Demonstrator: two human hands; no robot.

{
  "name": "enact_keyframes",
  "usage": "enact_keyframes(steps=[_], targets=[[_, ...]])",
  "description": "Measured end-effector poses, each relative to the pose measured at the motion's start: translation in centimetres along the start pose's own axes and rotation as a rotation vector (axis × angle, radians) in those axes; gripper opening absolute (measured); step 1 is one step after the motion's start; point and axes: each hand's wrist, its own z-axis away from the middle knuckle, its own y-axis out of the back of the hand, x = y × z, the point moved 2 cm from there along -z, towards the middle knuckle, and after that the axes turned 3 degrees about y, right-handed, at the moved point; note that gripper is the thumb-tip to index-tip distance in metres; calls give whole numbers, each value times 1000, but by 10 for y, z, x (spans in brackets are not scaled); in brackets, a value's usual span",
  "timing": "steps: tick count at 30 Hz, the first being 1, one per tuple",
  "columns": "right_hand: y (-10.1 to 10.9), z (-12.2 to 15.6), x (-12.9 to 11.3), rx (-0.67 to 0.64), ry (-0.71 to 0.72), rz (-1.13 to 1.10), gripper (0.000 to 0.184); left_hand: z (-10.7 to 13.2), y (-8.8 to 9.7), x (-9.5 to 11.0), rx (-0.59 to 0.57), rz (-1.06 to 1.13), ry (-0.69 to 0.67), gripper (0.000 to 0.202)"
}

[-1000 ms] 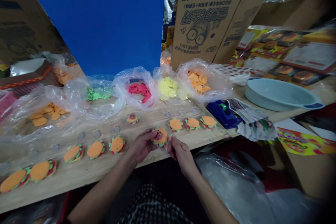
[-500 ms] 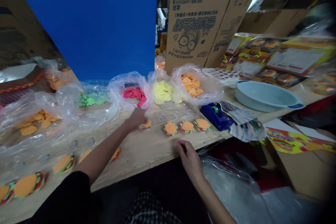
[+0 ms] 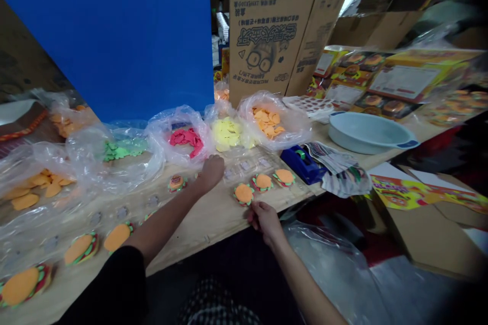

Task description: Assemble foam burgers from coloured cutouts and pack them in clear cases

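My left hand [image 3: 211,171] hovers over the middle of the table by the clear plastic tray [image 3: 249,162], fingers curled downward and closed; whatever they hold is hidden. At the tray's near edge, my right hand [image 3: 265,218] has thumb and fingers pinched together against the rim of a small layered burger [image 3: 244,194] with an orange top. I cannot make out what is in that pinch. Two more such burgers [image 3: 262,182] [image 3: 284,177] sit beside it in a row. Left of my left hand lies another burger [image 3: 177,183] with a printed top.
Open plastic bags hold pink pieces [image 3: 186,139], yellow pieces [image 3: 227,132], green pieces [image 3: 124,148] and orange rounds [image 3: 268,121]. A blue tape dispenser [image 3: 305,165] and a pale blue basin [image 3: 371,132] stand rightward. More burgers [image 3: 80,248] line the table's left. A cardboard box [image 3: 270,25] rises behind.
My left hand has moved right, away from the pink pieces' bag, to beside the tray. My right hand has come up against the leftmost burger of the row. The camera view has shifted right.
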Motion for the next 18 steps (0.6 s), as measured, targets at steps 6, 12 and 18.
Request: enact_keyframes(steps=[6,12,18], targets=[[10,11,11,-30,7,4,33,60,19,13,28,523,-90,29],[5,14,17,-66,36,-11,32,87,6,30,54,775,-80,22],[-5,7,14,-132,26,20,30,86,3,22,35,929,47,28]])
